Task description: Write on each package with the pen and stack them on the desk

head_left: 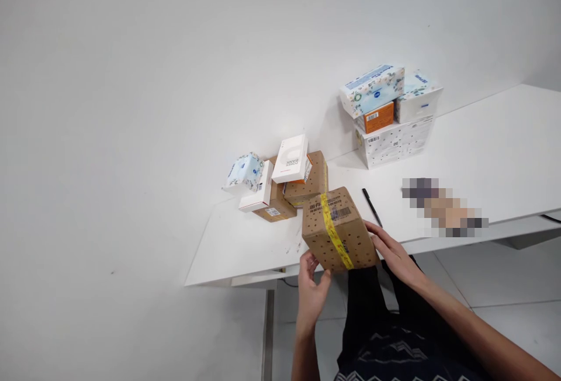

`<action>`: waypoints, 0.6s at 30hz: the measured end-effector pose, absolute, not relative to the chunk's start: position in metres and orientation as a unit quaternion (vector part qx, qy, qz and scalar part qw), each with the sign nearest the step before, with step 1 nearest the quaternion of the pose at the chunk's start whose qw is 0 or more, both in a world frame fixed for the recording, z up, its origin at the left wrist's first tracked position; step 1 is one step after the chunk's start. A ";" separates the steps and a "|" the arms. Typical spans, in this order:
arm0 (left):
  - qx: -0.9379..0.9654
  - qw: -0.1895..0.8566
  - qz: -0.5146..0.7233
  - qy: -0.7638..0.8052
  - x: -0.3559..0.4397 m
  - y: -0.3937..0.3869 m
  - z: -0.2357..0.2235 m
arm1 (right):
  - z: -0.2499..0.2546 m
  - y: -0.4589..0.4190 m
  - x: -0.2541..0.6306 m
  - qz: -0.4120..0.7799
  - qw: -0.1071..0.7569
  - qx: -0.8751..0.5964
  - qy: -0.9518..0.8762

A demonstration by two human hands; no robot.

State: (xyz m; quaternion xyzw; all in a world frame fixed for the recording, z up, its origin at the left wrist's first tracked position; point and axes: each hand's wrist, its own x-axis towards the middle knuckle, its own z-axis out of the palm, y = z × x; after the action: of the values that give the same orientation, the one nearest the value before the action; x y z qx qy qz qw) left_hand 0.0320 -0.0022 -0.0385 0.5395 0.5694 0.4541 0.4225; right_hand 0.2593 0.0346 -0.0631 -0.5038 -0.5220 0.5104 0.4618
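A brown cardboard box [318,232] with small dark dots, a barcode label and a yellow tape strip is tilted at the table's front edge. My left hand [313,287] grips its lower left corner, with the fingers curled at the side and the thumb at the bottom edge. Against its right side lies my right hand [394,255], closed on it, some fingertips hidden by the box. Just behind it sits another brown carton [316,176]. A black pen [371,207] rests to the right of the held box.
On the left, a white power bank box [289,162], a white flat box [259,191] and a tissue pack [245,172] are stacked on cartons. At right, tissue packs [372,90] and an orange box [379,118] sit on a white package [394,142]. A pixelated patch covers part of the white table [491,153].
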 end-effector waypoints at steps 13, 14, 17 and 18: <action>0.547 0.291 0.380 0.687 0.040 0.000 -0.058 | -0.090 0.086 0.280 0.210 0.284 -0.689 -0.633; 0.549 0.268 0.409 0.678 0.040 0.000 -0.057 | -0.087 0.092 0.282 0.183 0.227 -0.712 -0.638; 0.558 0.163 0.526 0.621 0.041 -0.001 -0.050 | -0.080 0.110 0.284 0.173 0.102 -0.737 -0.645; 0.566 0.125 0.555 0.597 0.042 -0.001 -0.045 | -0.079 0.114 0.284 0.186 0.084 -0.735 -0.647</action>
State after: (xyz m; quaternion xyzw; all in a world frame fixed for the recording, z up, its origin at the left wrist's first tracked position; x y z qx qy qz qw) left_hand 0.0416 -0.0011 -0.0453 0.5657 0.5966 0.5554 0.1248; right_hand 0.2838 0.1144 -0.0789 -0.7349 -0.6467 0.1859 0.0843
